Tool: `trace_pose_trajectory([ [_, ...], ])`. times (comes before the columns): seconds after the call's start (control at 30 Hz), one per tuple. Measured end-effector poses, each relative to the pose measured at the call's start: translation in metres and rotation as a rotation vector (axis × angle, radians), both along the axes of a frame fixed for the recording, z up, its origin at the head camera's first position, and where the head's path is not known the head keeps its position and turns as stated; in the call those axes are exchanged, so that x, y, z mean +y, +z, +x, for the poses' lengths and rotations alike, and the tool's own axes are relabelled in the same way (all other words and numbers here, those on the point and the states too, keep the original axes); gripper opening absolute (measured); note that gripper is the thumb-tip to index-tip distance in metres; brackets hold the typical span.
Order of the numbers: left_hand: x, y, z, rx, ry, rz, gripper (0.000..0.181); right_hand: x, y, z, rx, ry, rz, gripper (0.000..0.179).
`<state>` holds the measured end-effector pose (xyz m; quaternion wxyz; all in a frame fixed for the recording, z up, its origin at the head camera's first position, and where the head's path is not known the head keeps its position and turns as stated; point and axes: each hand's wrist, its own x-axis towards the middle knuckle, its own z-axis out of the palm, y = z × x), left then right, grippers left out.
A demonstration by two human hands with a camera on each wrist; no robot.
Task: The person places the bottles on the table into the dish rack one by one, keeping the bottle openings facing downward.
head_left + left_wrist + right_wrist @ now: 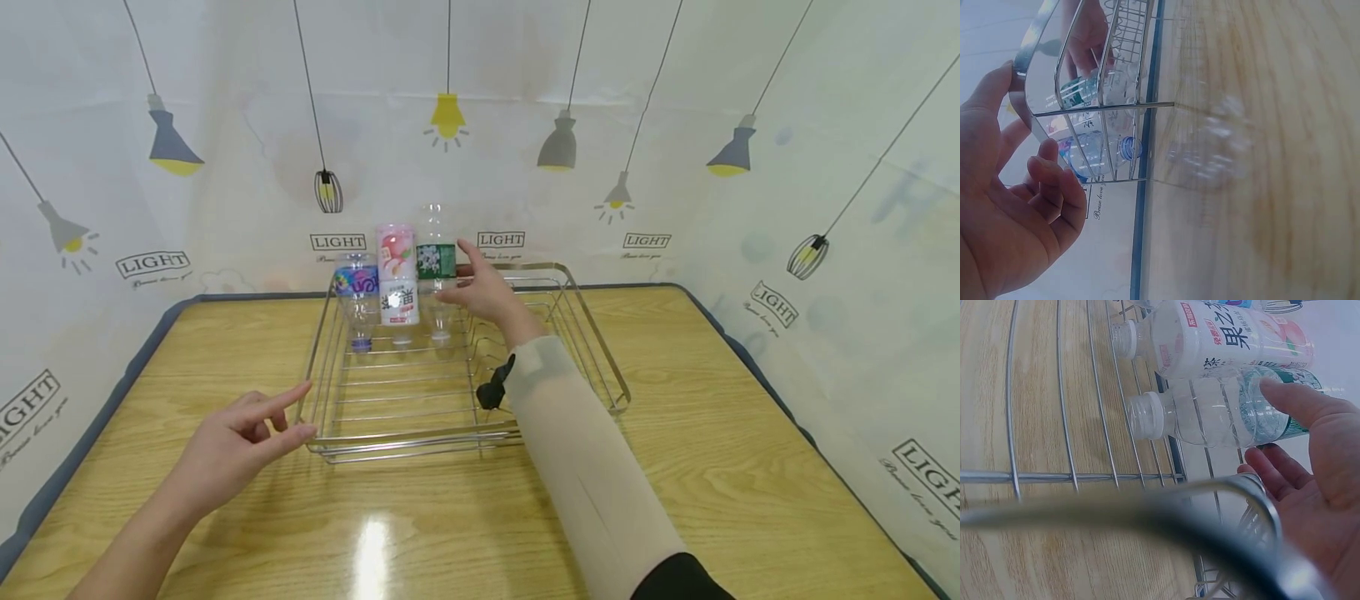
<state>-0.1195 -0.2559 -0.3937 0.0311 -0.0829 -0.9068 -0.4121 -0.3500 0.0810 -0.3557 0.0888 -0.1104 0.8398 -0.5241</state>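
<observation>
A clear plastic bottle with a green label [437, 260] stands upside down inside the back of a wire dish rack [405, 435]. My right hand [487, 292] holds it from the right, its thumb across the front and its other fingers at the side. Left of that bottle are a pink-and-white peach drink bottle [397, 275] and a clear bottle with a purple-blue label [357, 281], both neck down. At the rack's front left corner, my left hand [236, 446] pinches the metal rim between thumb and index finger, the other fingers curled.
The rack's right part has bent wire dividers [487, 337]. A black object [495, 385] shows beside my right sleeve. The wooden table [420, 533] has a dark blue edge, and a whitish lamp-print curtain [510, 192] encloses it at the back and sides.
</observation>
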Motion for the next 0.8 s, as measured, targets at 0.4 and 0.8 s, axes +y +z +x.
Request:
trace_pose_trajectory([
  [0.4,-0.001,-0.004,0.001,-0.003,0.001,0.006,0.057,-0.006,0.014,0.003,0.082,-0.102,-0.159,0.095],
  [0.8,0.001,-0.004,0.004,-0.012,0.007,0.016,0.057,0.002,0.062,0.022,0.247,-0.045,-0.221,0.074],
])
